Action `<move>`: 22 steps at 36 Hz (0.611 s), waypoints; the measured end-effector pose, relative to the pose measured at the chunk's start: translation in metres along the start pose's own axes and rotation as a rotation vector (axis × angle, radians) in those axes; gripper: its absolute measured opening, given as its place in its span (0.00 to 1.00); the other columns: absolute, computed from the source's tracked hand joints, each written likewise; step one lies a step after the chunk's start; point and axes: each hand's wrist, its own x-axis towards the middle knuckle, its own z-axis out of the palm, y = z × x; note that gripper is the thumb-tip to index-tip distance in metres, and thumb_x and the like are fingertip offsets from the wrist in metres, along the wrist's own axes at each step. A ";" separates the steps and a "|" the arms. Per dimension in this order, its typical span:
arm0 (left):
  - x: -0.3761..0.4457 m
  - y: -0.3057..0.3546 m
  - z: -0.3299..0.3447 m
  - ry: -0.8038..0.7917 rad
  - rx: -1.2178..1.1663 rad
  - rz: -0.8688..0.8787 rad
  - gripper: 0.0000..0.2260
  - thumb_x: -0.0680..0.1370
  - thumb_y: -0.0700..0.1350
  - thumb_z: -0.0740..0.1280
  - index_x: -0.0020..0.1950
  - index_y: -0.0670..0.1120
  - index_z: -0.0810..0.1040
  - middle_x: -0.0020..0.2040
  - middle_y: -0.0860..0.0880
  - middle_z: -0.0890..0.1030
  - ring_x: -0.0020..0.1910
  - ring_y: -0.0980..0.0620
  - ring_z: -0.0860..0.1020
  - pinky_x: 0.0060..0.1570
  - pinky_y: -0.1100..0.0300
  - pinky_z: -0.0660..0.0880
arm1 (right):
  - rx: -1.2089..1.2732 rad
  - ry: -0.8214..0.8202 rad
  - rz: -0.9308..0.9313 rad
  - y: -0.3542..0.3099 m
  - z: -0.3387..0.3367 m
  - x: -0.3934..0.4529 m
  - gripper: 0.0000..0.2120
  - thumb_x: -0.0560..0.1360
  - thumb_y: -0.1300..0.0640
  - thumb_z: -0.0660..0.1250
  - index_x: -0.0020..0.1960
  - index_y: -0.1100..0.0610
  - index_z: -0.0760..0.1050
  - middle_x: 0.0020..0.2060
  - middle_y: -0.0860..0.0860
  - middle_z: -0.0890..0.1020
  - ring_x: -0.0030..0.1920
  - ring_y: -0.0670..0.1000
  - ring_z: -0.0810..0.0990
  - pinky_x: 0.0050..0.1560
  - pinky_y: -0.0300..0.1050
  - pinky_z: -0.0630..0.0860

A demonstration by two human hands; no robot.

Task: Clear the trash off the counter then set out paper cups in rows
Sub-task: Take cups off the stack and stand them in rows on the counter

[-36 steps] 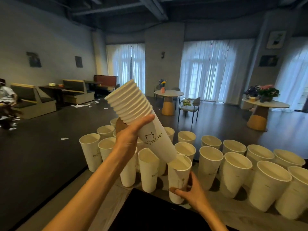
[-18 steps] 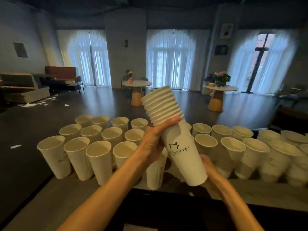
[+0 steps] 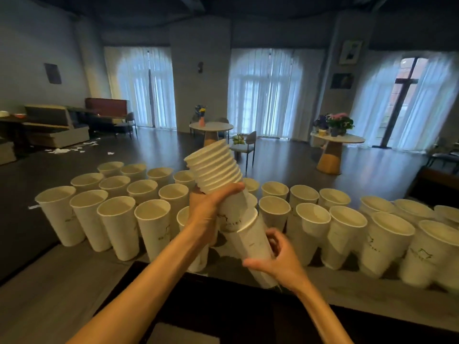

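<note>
On the grey counter (image 3: 57,289), far left: upright white paper cups (image 3: 116,227) set out in rows, about four deep, rims nearly touching, faint dark logo print on the sides. Rows run the full width of the counter, right end blurred. Behind them on the dark floor at far left: scattered white paper scraps (image 3: 67,150) near a beige bench seat (image 3: 53,130).

Centre: left hand (image 3: 208,214) wrapped around the middle of a nested stack of white paper cups (image 3: 216,167), thumb across the top side, fingers underneath. Stack is tilted, ribbed rims pointing up and away, base pointing down toward the camera, held above the rows and not touching them.

Just right of that: right hand (image 3: 278,259) at the low end of the stack, fingers curled around the bottom white paper cup (image 3: 250,247), thumb on the near side. That cup sits partly slid off the stack, its rim just below the left hand.

Background centre: round pale table with a small flower vase (image 3: 211,126), grey chair (image 3: 244,145) beside it. Right: second round table carrying pink flowers (image 3: 337,139). White-curtained arched windows (image 3: 265,90) along the back wall.
</note>
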 end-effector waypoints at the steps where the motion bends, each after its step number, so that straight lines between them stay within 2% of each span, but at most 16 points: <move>1: 0.003 0.005 -0.002 0.024 -0.001 0.018 0.28 0.54 0.48 0.84 0.52 0.49 0.82 0.44 0.52 0.87 0.45 0.54 0.85 0.46 0.53 0.82 | -0.043 -0.005 0.000 0.006 0.001 0.002 0.34 0.56 0.47 0.84 0.58 0.41 0.72 0.56 0.40 0.79 0.57 0.41 0.78 0.53 0.40 0.78; 4: 0.008 0.023 -0.008 0.088 -0.045 0.058 0.31 0.53 0.52 0.82 0.55 0.50 0.81 0.44 0.55 0.86 0.48 0.53 0.83 0.48 0.52 0.80 | -0.016 -0.011 0.037 0.020 0.012 0.012 0.37 0.58 0.47 0.84 0.62 0.43 0.70 0.58 0.38 0.76 0.58 0.41 0.75 0.51 0.35 0.73; 5: 0.010 0.027 -0.011 0.122 -0.062 0.065 0.32 0.52 0.53 0.82 0.55 0.49 0.81 0.46 0.54 0.85 0.49 0.52 0.82 0.49 0.50 0.81 | -0.003 -0.008 0.055 0.022 0.017 0.017 0.38 0.59 0.49 0.84 0.64 0.45 0.70 0.58 0.39 0.75 0.60 0.42 0.74 0.53 0.36 0.73; 8: 0.010 0.040 -0.018 0.179 -0.139 0.103 0.36 0.53 0.53 0.82 0.60 0.46 0.81 0.50 0.49 0.84 0.51 0.48 0.81 0.48 0.47 0.81 | 0.062 -0.035 0.119 0.031 0.031 0.033 0.39 0.60 0.53 0.83 0.66 0.48 0.68 0.60 0.43 0.75 0.65 0.49 0.73 0.61 0.46 0.73; 10: 0.008 0.045 -0.024 0.180 -0.134 0.141 0.38 0.54 0.53 0.82 0.63 0.45 0.79 0.51 0.48 0.83 0.52 0.47 0.80 0.43 0.52 0.80 | 0.080 -0.029 0.137 0.034 0.037 0.041 0.40 0.61 0.54 0.83 0.68 0.50 0.68 0.65 0.48 0.76 0.68 0.52 0.73 0.65 0.51 0.72; 12: 0.003 0.048 -0.029 0.173 -0.104 0.181 0.34 0.55 0.53 0.81 0.60 0.48 0.80 0.50 0.50 0.83 0.51 0.50 0.81 0.40 0.56 0.80 | 0.077 -0.018 0.116 0.034 0.040 0.046 0.43 0.61 0.54 0.83 0.71 0.51 0.66 0.68 0.50 0.75 0.69 0.53 0.72 0.64 0.51 0.72; 16: -0.006 0.055 -0.036 0.145 -0.096 0.206 0.25 0.56 0.50 0.80 0.52 0.52 0.81 0.42 0.56 0.84 0.45 0.55 0.82 0.42 0.56 0.80 | 0.105 0.003 0.130 0.030 0.053 0.047 0.48 0.61 0.54 0.83 0.75 0.52 0.63 0.69 0.52 0.74 0.70 0.55 0.72 0.66 0.53 0.71; 19: -0.011 0.055 -0.038 0.131 -0.074 0.197 0.27 0.56 0.51 0.80 0.53 0.52 0.81 0.43 0.55 0.85 0.46 0.55 0.82 0.43 0.56 0.81 | 0.116 -0.010 0.098 0.030 0.053 0.045 0.47 0.59 0.52 0.84 0.73 0.49 0.64 0.66 0.47 0.76 0.68 0.51 0.73 0.64 0.51 0.72; 22: -0.019 0.052 -0.039 0.100 -0.037 0.152 0.30 0.57 0.53 0.81 0.58 0.51 0.81 0.49 0.51 0.85 0.52 0.51 0.82 0.51 0.51 0.81 | 0.080 -0.079 0.082 0.031 0.046 0.038 0.47 0.58 0.47 0.83 0.72 0.46 0.64 0.60 0.40 0.75 0.63 0.46 0.73 0.62 0.51 0.73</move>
